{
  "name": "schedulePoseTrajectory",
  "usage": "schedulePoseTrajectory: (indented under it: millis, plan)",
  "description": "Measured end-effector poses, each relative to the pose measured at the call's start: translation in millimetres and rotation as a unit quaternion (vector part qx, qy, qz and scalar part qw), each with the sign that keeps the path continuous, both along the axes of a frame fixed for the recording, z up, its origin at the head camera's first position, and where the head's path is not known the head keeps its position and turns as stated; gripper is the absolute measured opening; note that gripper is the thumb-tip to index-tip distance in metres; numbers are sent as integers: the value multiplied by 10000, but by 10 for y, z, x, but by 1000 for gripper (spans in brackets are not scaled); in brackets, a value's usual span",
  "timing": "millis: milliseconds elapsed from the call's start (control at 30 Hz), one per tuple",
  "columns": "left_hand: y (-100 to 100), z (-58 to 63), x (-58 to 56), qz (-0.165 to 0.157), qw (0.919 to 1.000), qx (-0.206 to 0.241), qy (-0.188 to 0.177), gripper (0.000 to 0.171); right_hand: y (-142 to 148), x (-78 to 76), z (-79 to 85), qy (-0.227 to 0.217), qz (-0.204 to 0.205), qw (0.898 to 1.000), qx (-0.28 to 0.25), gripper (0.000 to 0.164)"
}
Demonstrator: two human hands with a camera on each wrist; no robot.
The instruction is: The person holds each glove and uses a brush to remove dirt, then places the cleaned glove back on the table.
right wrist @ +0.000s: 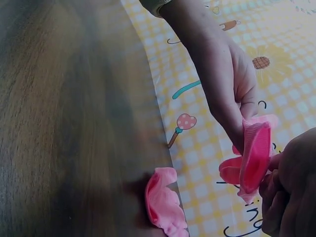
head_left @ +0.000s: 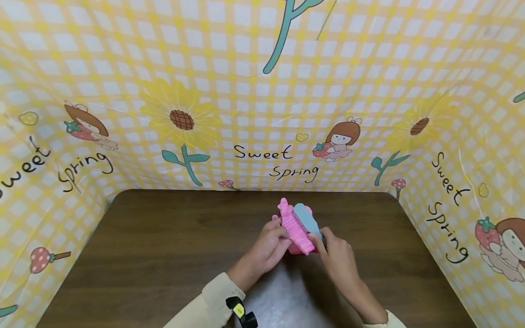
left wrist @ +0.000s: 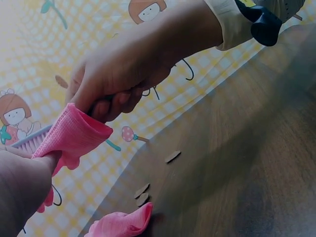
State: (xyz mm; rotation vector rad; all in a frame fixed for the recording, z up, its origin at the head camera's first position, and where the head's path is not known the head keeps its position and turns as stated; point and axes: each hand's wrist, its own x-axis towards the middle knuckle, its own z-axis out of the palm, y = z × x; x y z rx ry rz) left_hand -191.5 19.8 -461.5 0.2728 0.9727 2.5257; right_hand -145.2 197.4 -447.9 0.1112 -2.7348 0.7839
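My left hand (head_left: pixel 268 246) holds a pink knitted glove (head_left: pixel 293 228), thumb on its near face. In my right hand (head_left: pixel 338 257) is a light blue brush (head_left: pixel 307 218), its bristles turned toward the glove and lying along it. Most of the brush handle is hidden by the fingers. Seen in the left wrist view, the brush bristles (left wrist: pixel 32 140) are behind the glove cuff (left wrist: pixel 76 131). Facing the right wrist view is the glove's open cuff (right wrist: pixel 256 155); the brush is hidden there. A second pink glove (right wrist: pixel 165 202) lies on the table below the hands.
The brown wooden table (head_left: pixel 164 255) is bordered by a yellow checked cloth (head_left: pixel 246 114) at the back and both sides. Small flat brown shapes (left wrist: pixel 173 157) show on the table in the left wrist view; what they are, I cannot tell.
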Motion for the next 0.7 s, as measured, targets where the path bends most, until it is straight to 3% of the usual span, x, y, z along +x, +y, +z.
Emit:
schedulePoseTrajectory:
  millis: [533,700]
  plan:
    - [31,-57,1,151,9998,-139,32,75,164,-116,-94,-119,-436,9989,-96,36]
    - [13,-55,-16,265,9994,-241,26,72,117,-80,-45,-100,-200,9988,-433,29]
